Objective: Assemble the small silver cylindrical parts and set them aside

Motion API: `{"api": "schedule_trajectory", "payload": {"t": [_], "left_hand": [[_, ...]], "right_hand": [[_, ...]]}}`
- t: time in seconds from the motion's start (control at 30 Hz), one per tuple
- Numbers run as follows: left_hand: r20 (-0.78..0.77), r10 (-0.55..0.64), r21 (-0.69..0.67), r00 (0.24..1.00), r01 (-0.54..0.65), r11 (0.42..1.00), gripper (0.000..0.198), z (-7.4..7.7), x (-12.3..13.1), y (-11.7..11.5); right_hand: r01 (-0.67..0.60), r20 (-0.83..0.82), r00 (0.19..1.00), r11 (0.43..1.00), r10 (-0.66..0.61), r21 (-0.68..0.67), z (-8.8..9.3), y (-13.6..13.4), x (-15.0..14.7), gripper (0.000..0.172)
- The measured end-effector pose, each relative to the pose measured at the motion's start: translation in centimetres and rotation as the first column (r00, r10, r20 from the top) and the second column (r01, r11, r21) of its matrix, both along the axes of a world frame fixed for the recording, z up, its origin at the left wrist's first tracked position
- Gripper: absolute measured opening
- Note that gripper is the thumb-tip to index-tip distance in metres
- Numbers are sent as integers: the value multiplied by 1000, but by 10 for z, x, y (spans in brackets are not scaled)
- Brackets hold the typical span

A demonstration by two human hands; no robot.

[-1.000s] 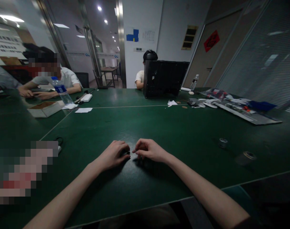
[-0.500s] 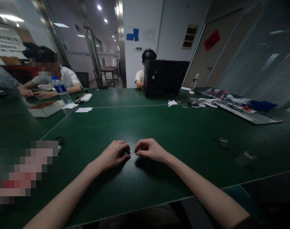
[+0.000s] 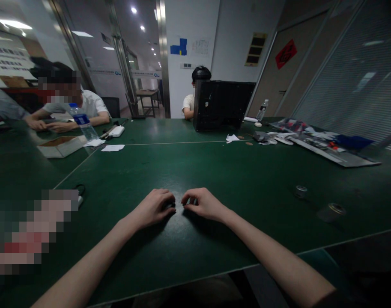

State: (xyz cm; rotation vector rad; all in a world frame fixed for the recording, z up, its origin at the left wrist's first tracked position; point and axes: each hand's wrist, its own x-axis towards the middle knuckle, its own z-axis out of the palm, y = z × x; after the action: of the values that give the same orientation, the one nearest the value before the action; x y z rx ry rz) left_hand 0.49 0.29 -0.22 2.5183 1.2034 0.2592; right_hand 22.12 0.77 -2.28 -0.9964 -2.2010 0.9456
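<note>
Left hand (image 3: pixel 154 208) curled on a green table (image 3: pixel 234 171), a small dark object (image 3: pixel 173 205) at its fingertips; whether it is gripped cannot be told. Right hand (image 3: pixel 203 204) narrowly curled just beside it, grip unclear. Right: two metal cylinders (image 3: pixel 331 212). Far: black case (image 3: pixel 221 107).

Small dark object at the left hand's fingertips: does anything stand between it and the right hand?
Nothing visible does. The small dark object, half hidden by the curled left hand, faces the curled right hand across only a bare strip of green table top.
</note>
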Motion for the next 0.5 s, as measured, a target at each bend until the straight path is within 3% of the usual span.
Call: {"api": "schedule_trajectory", "payload": {"t": [0.1,0.3,0.4,0.5], "left_hand": [[-2,-3,-19,1000,3,1000,23,5,2,-1],[-6,9,-66,1000,-9,998,25,8,1,0],[-1,17,-85,1000,-17,996,26,6,1,1],[-4,26,-83,1000,-27,996,28,6,2,0]], "right_hand": [[-7,28,1000,998,6,63,1,1,3,12],[94,68,992,983,-105,156,14,-15,32,14],[156,119,975,961,-186,229,15,-30,61,17],[278,191,922,921,-335,275,17,-36,114,22]]}}
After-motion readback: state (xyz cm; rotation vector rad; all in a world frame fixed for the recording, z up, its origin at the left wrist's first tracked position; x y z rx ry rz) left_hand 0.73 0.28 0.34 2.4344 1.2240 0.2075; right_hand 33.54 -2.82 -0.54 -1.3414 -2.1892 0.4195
